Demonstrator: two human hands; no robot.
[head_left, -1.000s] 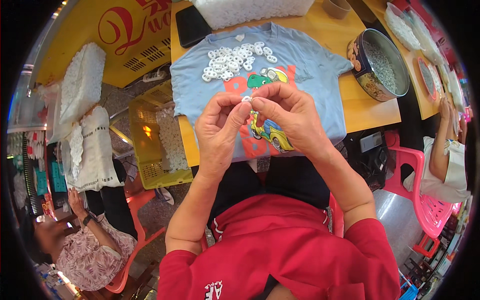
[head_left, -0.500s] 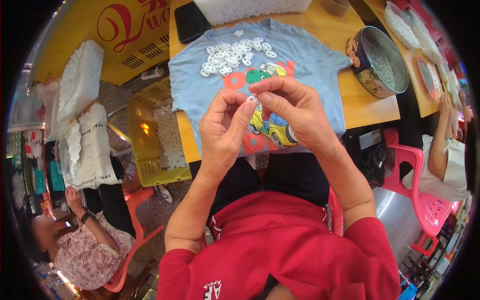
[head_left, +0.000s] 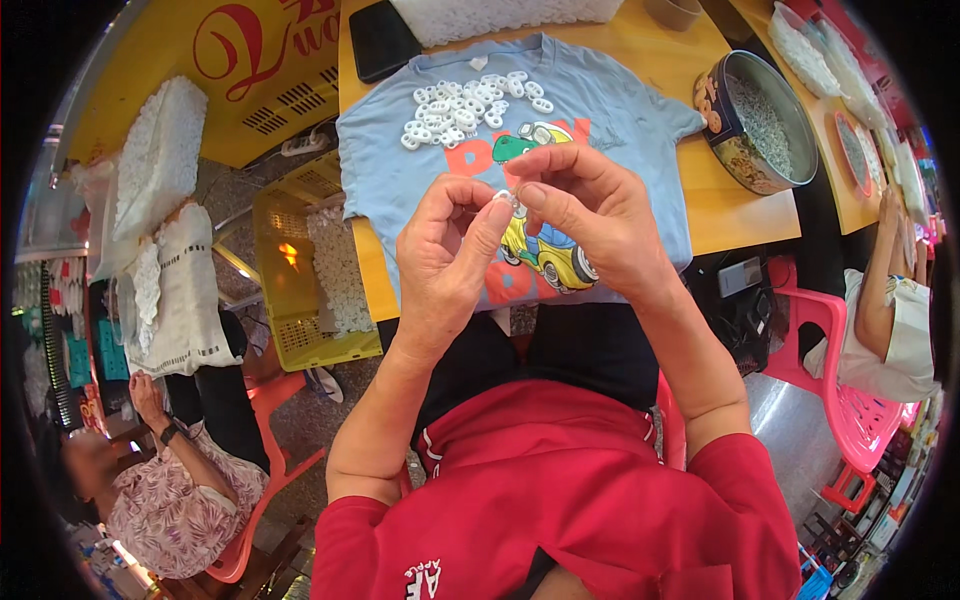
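Over a light blue T-shirt (head_left: 385, 175) spread on the table, my two hands meet at a small white plastic piece (head_left: 504, 197). Thumb and index finger of my left hand (head_left: 445, 255) pinch this piece, which is mostly covered by the fingertips. My right hand (head_left: 595, 220) comes at it from the right, thumb and index finger curled close together at its edge. Whatever those right fingertips hold, if anything, is too small to make out. Beyond my hands lies a pile of white oval plastic pieces with two holes (head_left: 455, 112).
A round tin (head_left: 708, 110) of small metallic parts stands on the yellow table (head_left: 740, 225) at right. A black phone-like slab (head_left: 383, 42) and a white heap (head_left: 510, 15) lie at the far side. A yellow crate (head_left: 285, 240) stands left. Other people sit at both sides.
My hands stay together around the white piece, with only a slight shift of the fingers. The pile and the tin look the same.
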